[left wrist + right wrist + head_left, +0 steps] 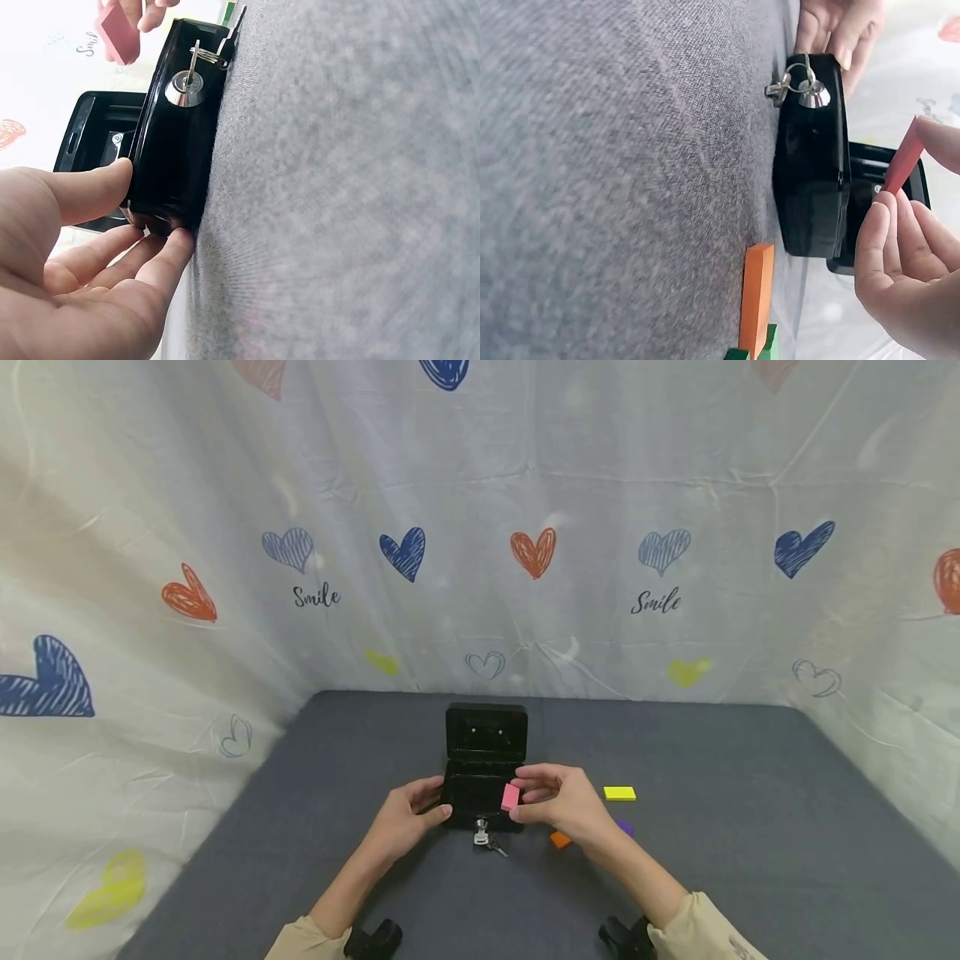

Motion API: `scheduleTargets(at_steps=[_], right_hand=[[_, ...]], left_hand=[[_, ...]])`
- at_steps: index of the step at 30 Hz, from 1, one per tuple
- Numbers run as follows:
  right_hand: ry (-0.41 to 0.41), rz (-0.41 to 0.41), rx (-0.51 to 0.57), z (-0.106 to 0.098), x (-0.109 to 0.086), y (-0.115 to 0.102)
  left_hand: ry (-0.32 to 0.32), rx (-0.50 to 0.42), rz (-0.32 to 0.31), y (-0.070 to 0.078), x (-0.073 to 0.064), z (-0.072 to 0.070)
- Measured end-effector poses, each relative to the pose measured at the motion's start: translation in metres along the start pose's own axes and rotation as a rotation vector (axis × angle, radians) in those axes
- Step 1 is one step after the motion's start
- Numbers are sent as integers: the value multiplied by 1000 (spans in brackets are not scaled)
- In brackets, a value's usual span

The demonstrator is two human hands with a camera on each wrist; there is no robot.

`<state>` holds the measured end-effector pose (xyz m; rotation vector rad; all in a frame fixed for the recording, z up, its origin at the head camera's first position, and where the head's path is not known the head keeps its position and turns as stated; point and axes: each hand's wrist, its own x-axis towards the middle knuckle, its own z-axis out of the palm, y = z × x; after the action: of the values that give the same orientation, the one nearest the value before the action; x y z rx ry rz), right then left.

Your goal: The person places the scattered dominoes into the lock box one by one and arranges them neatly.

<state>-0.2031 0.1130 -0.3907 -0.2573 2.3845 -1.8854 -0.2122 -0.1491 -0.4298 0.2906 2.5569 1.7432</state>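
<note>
A small black cash box (pixel 482 820) stands on the grey cloth with its lid (pixel 486 732) raised at the back. My left hand (pixel 405 817) grips the box's left side, thumb at the rim and fingers low along the wall in the left wrist view. Between thumb and fingertips, my right hand (pixel 558 797) pinches a pink block (pixel 510 797) above the box's right part. In the right wrist view this block (pixel 904 159) appears as a thin slab, held clear of the box. A key (pixel 193 64) sits in the front lock (pixel 185 90), with a second key hanging from its ring.
Right of the box lie an orange block (pixel 560 840), a purple block (pixel 624 827) partly hidden by my right arm, and a yellow block (pixel 619 793) farther back. Green blocks (pixel 771 343) show beside the orange one in the right wrist view. A heart-printed curtain (pixel 585 618) hangs behind the table.
</note>
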Motion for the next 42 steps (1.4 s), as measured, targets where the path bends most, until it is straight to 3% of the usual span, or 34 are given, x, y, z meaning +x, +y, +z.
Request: scheduleTargets(at_steps=[11, 20, 35, 42], right_hand=[[4, -82, -99, 7, 14, -3], [-26, -156, -94, 12, 25, -8], [-79, -171, -64, 31, 31, 2], [-39, -164, -73, 38, 31, 11]], left_hand=[[23, 16, 14, 2, 7, 0], [36, 20, 21, 7, 11, -2], [31, 6, 3, 1, 5, 0], [25, 7, 2, -3, 4, 1]])
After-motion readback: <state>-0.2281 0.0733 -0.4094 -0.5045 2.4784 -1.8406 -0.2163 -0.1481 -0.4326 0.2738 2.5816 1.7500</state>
